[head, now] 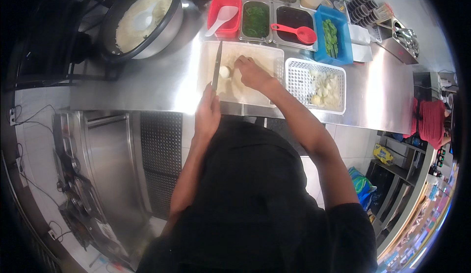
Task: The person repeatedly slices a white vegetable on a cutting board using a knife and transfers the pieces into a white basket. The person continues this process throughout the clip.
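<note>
My left hand (208,112) grips the handle of a kitchen knife (218,65), whose blade points away from me over the left part of a pale cutting board (237,98). Just right of the blade lies a small round white piece (224,72), perhaps a peeled onion or garlic. My right hand (252,72) is over the board to the right of that piece, fingers bent downward; whether they hold anything is hidden. Beside the board stands a white perforated plastic basket (315,66) with pale peeled pieces (325,90) in its right part.
A large pot of rice (138,22) stands at the back left. Behind the board are a red container (224,30), steel pans of green (256,19) and dark food, a red measuring spoon (305,34) and a blue bin (346,48). A person in red (430,122) is at far right.
</note>
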Motion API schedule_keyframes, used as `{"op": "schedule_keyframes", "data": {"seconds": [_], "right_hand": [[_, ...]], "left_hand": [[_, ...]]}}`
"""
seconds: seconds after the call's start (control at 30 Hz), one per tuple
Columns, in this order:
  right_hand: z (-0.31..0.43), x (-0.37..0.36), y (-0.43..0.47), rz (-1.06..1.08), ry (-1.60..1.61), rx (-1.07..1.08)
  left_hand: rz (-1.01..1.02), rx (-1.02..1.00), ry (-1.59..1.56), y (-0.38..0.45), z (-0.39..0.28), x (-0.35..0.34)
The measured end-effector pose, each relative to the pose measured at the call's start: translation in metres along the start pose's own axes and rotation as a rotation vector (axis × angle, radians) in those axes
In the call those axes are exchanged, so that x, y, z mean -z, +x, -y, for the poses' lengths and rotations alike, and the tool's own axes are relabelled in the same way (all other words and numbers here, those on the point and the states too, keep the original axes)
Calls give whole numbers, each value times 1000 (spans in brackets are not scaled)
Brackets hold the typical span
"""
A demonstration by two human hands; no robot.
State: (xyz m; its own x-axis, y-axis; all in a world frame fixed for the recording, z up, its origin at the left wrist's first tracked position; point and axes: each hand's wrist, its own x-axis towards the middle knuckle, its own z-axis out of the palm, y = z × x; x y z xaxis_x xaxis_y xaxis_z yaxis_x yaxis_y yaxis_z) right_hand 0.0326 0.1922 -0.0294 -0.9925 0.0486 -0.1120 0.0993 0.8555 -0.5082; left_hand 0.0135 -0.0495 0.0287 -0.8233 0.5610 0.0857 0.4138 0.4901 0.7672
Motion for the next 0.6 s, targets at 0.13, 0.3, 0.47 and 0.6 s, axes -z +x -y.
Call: {"op": "schedule_keyframes", "data": {"seconds": [0.13, 0.3, 0.47, 0.6], "right_hand": [[9, 0, -3, 21, -159, 46], [15, -10, 1, 10, -241, -50], [2, -25, -2, -60, -235, -152], [-7, 9, -49, -374, 216, -210]], "left_hand": [[-44, -9, 40, -5, 11, 3], [35, 108, -26, 0, -3, 8], [100, 140, -50, 5, -5, 6], [97, 144, -50, 4, -5, 8]]}}
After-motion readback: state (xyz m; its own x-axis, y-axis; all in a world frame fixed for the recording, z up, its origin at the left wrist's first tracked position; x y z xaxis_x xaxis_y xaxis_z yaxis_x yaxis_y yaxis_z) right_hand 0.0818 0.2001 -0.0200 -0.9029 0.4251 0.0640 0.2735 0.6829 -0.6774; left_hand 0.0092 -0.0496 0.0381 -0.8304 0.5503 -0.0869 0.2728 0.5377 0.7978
